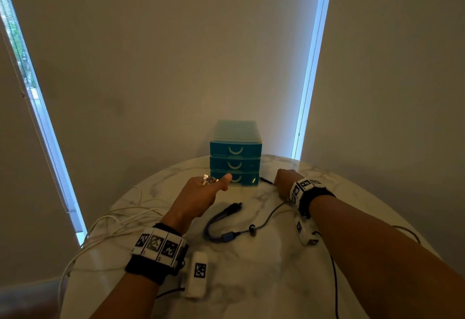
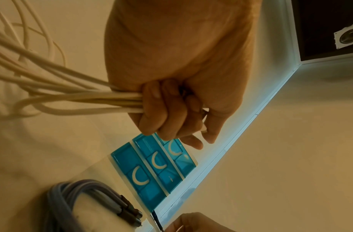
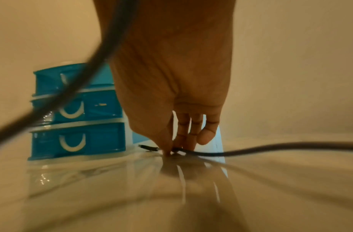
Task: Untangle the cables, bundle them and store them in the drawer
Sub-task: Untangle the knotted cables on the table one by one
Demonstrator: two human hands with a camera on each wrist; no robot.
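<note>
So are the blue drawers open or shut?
Shut. All three blue drawers sit flush in their frame, none pulled out.

This looks like a room in a home. A round bench (image 1: 251, 281) with a white marble pattern stands against plain beige roller blinds (image 1: 176, 54), with daylight showing in narrow strips along their edges and a bead chain hanging at the left. A small teal plastic drawer unit (image 1: 235, 152) sits at the back, and loose charging cables (image 1: 120, 215) lie about.
</note>
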